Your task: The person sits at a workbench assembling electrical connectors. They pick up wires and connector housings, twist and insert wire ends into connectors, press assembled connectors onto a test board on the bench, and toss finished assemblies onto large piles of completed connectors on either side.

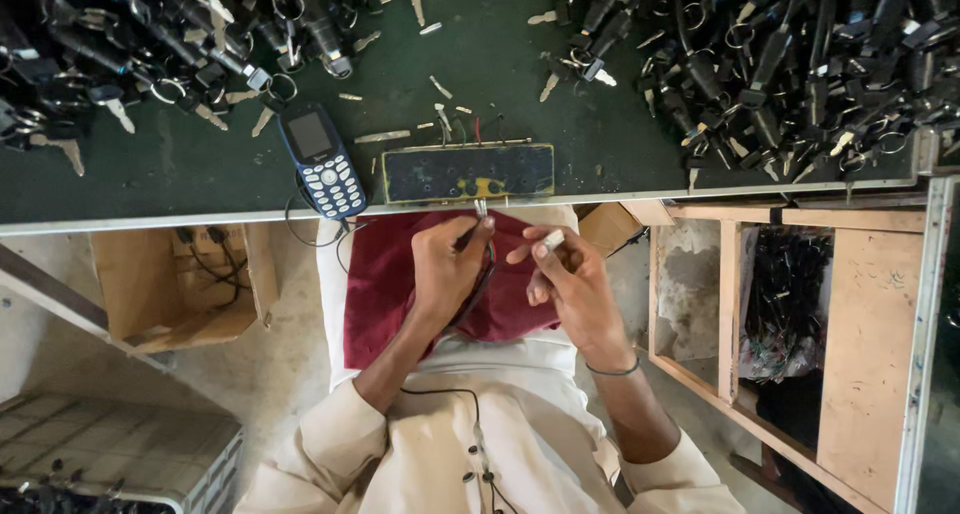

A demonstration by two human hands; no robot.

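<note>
Dark green surface (480,64) heaped with black keyed parts (800,64). Mid-step, likely testing: left hand (447,266), fingers closed on black wired connector (480,214) at worn test box (468,174); right hand (570,279) pinching small white piece (552,240). Next needs steady alignment.

This is a small workshop for assembling or repairing keyed electrical parts. A dark green bench (200,174) fills the top of the view, edged with a metal strip. At 11 o'clock and at 1 o'clock lie big heaps of black parts (780,64) with keys and rings, wires trailing from them. At 12 o'clock a worn yellow-edged test box (467,173) with sockets and loose wires sits at the bench edge, a keypad phone (322,161) beside it. At 3 o'clock a rough wooden rack (870,344) holds more black parts. At 8 o'clock stands an open cardboard box (175,284) on a bare concrete floor.
</note>
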